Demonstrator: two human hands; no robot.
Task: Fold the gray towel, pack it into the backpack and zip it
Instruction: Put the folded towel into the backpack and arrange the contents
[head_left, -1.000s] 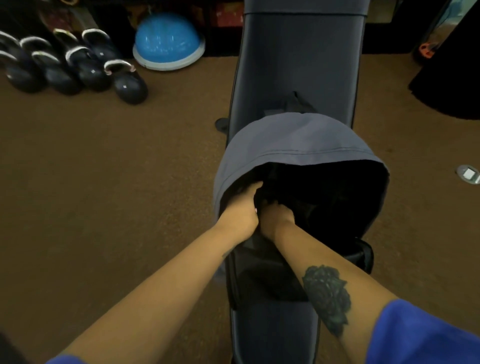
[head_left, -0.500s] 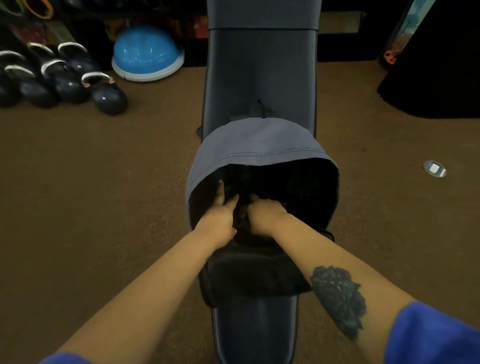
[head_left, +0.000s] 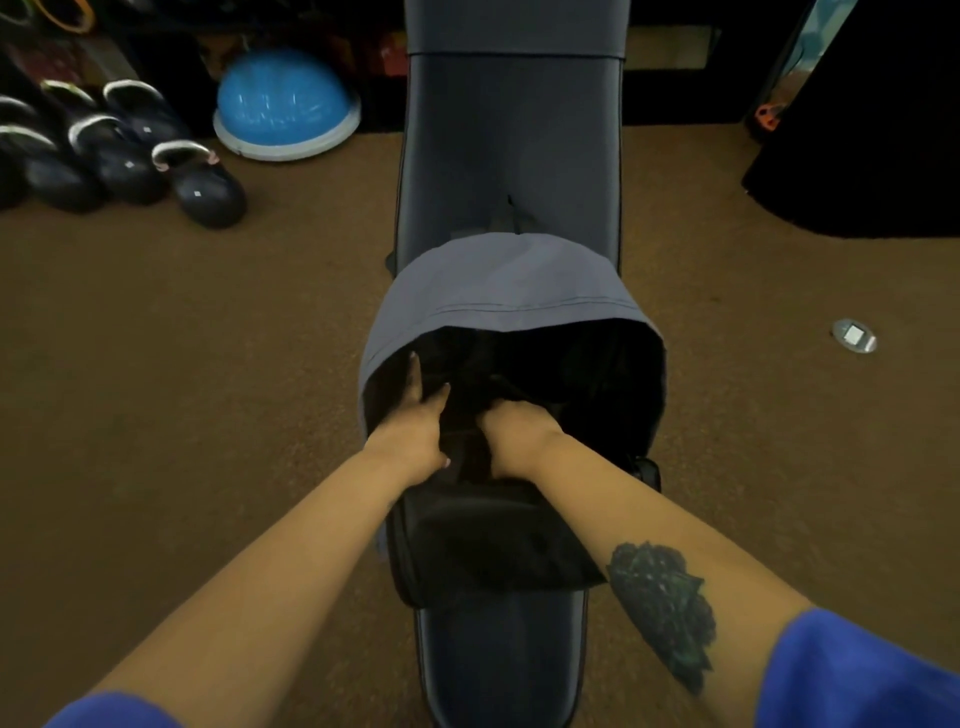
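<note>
The gray towel (head_left: 498, 280) lies draped over the far rim of the open backpack (head_left: 483, 545) on the bench surface (head_left: 511, 135), ahead of both hands. The left hand (head_left: 415, 426) reaches into the opening, fingers (head_left: 415, 371) straight, nearest the towel's left edge. The right hand (head_left: 514, 434) enters the dark interior; its fingers are hidden, state undetermined. No legible writing.
</note>
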